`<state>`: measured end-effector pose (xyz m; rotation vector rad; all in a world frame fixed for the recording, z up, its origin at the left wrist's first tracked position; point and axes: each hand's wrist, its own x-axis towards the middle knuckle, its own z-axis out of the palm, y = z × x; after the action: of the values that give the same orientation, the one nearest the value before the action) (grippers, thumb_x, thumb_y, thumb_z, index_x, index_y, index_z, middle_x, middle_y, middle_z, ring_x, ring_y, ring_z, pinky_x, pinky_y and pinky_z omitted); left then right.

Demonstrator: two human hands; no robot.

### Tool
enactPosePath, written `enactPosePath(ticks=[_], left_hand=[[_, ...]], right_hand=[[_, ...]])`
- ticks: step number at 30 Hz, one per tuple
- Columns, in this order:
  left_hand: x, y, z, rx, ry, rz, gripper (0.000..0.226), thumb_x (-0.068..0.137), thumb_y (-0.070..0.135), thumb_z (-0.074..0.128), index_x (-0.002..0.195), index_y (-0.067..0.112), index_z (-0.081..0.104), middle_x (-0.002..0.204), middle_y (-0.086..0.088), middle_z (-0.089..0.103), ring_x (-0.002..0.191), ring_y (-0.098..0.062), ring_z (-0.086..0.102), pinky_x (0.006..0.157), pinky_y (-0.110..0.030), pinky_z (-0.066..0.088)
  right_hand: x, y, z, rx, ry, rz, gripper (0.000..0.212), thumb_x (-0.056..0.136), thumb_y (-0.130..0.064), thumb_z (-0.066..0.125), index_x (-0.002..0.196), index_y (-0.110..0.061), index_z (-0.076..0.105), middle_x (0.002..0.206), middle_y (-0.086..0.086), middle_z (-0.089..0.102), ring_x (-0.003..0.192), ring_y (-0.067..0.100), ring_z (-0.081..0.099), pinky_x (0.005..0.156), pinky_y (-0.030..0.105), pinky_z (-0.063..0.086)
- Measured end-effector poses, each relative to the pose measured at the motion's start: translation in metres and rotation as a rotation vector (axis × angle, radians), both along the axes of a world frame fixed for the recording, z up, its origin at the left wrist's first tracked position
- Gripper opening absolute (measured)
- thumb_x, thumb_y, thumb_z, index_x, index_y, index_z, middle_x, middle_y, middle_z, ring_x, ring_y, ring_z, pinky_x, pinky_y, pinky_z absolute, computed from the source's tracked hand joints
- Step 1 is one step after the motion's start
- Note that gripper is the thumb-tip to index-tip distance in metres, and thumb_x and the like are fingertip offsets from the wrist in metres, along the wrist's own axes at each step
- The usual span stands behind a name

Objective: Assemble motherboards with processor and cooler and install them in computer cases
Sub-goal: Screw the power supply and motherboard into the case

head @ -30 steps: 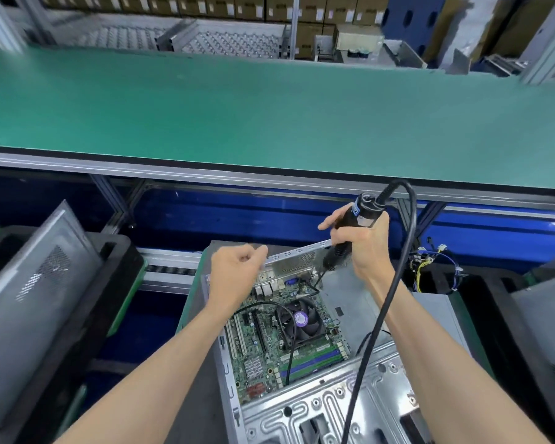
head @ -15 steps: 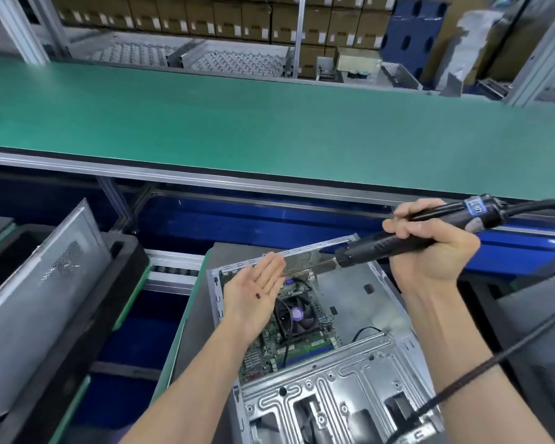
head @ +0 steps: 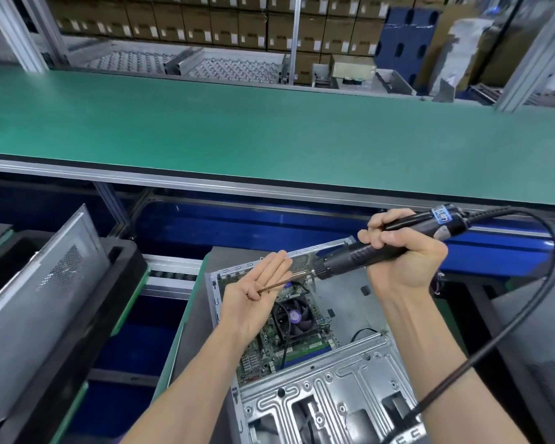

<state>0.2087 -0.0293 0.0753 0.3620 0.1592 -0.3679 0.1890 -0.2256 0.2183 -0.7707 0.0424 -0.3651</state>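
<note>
An open computer case [head: 359, 398] lies in front of me with a green motherboard [head: 289, 344] and its black cooler fan [head: 293, 317] inside. My right hand [head: 401, 254] grips a black corded electric screwdriver [head: 382, 248], held nearly level above the case. Its thin bit [head: 279, 285] points left and its tip rests on the palm of my left hand [head: 253, 299]. That hand lies palm up over the case's left side, fingers straight. I cannot make out a screw at the tip.
A green conveyor belt [head: 269, 136] runs across behind the case. A grey case panel [head: 36, 277] leans in a black tray at the left. Another dark case [head: 532, 341] stands at the right. The screwdriver's cable [head: 500, 325] loops over my right forearm.
My left hand turned palm up and opened. My right hand swung the screwdriver from upright to level, then brought its bit tip onto the left palm.
</note>
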Motion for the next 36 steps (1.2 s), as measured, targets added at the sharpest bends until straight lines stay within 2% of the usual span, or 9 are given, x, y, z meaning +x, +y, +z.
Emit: enactPosePath(ticks=[6, 9, 12, 14, 16, 24, 27, 32, 36], left_hand=[[0.000, 0.002, -0.003, -0.037, 0.036, -0.017, 0.073, 0.068, -0.017, 0.015, 0.135, -0.016, 0.045, 0.139, -0.034, 0.052, 0.127, -0.046, 0.055, 0.097, -0.046, 0.055], [-0.002, -0.001, -0.006, 0.112, 0.130, 0.015, 0.050, 0.081, 0.001, 0.038, 0.123, -0.018, 0.057, 0.125, -0.036, 0.061, 0.112, -0.043, 0.066, 0.080, -0.037, 0.061], [-0.003, -0.003, -0.009, 0.252, 0.205, 0.063, 0.044, 0.082, 0.018, 0.064, 0.113, -0.013, 0.063, 0.111, -0.032, 0.068, 0.090, -0.034, 0.074, 0.065, -0.029, 0.061], [-0.002, -0.005, -0.011, 0.293, 0.228, 0.086, 0.035, 0.086, 0.018, 0.073, 0.107, -0.009, 0.066, 0.103, -0.026, 0.072, 0.083, -0.026, 0.075, 0.062, -0.024, 0.059], [-0.002, -0.006, -0.014, 0.301, 0.238, 0.094, 0.026, 0.079, 0.014, 0.078, 0.096, -0.005, 0.074, 0.097, -0.021, 0.073, 0.080, -0.019, 0.074, 0.061, -0.019, 0.058], [-0.002, -0.007, -0.014, 0.229, 0.275, 0.094, 0.031, 0.075, 0.007, 0.073, 0.102, -0.006, 0.068, 0.091, -0.016, 0.075, 0.078, -0.013, 0.074, 0.061, -0.017, 0.058], [-0.002, -0.007, -0.013, 0.214, 0.277, 0.094, 0.028, 0.075, 0.006, 0.072, 0.101, -0.004, 0.069, 0.093, -0.016, 0.075, 0.079, -0.014, 0.075, 0.062, -0.019, 0.059], [-0.002, -0.007, -0.014, 0.225, 0.246, 0.054, 0.037, 0.077, 0.008, 0.069, 0.114, 0.000, 0.066, 0.104, -0.014, 0.076, 0.086, -0.016, 0.075, 0.066, -0.024, 0.060], [-0.001, -0.007, -0.015, 0.220, 0.235, 0.043, 0.033, 0.079, 0.009, 0.067, 0.112, 0.003, 0.069, 0.102, -0.012, 0.076, 0.089, -0.016, 0.075, 0.066, -0.025, 0.060]], right_hand=[[0.002, -0.010, 0.001, 0.052, -0.013, -0.064, 0.023, 0.056, 0.003, 0.041, 0.061, -0.011, 0.058, 0.066, 0.011, 0.052, 0.044, 0.017, 0.040, 0.057, 0.026, 0.036], [0.004, -0.016, 0.003, 0.043, -0.054, -0.067, 0.029, 0.058, 0.003, 0.040, 0.057, -0.015, 0.062, 0.061, 0.007, 0.056, 0.045, 0.016, 0.041, 0.056, 0.025, 0.037], [0.005, -0.021, 0.003, 0.028, -0.094, -0.065, 0.034, 0.060, 0.003, 0.039, 0.056, -0.018, 0.064, 0.059, 0.003, 0.058, 0.046, 0.014, 0.044, 0.057, 0.025, 0.038], [0.006, -0.023, 0.003, 0.021, -0.108, -0.063, 0.034, 0.061, 0.004, 0.039, 0.057, -0.018, 0.065, 0.059, 0.003, 0.058, 0.047, 0.014, 0.045, 0.058, 0.025, 0.037], [0.007, -0.024, 0.001, 0.013, -0.112, -0.064, 0.033, 0.061, 0.004, 0.039, 0.058, -0.018, 0.064, 0.059, 0.003, 0.059, 0.047, 0.014, 0.045, 0.058, 0.025, 0.038], [0.008, -0.025, -0.002, 0.025, -0.101, -0.079, 0.029, 0.060, 0.003, 0.041, 0.059, -0.016, 0.063, 0.059, 0.004, 0.057, 0.047, 0.015, 0.044, 0.058, 0.026, 0.039], [0.008, -0.024, -0.002, 0.022, -0.098, -0.080, 0.030, 0.060, 0.003, 0.041, 0.058, -0.017, 0.063, 0.059, 0.003, 0.057, 0.048, 0.015, 0.045, 0.058, 0.026, 0.039], [0.007, -0.023, -0.001, 0.032, -0.097, -0.093, 0.030, 0.059, 0.003, 0.041, 0.058, -0.017, 0.063, 0.059, 0.004, 0.057, 0.048, 0.015, 0.044, 0.058, 0.026, 0.040], [0.007, -0.023, -0.001, 0.056, -0.081, -0.103, 0.026, 0.058, 0.003, 0.042, 0.060, -0.015, 0.061, 0.061, 0.006, 0.055, 0.048, 0.016, 0.042, 0.057, 0.026, 0.039]])
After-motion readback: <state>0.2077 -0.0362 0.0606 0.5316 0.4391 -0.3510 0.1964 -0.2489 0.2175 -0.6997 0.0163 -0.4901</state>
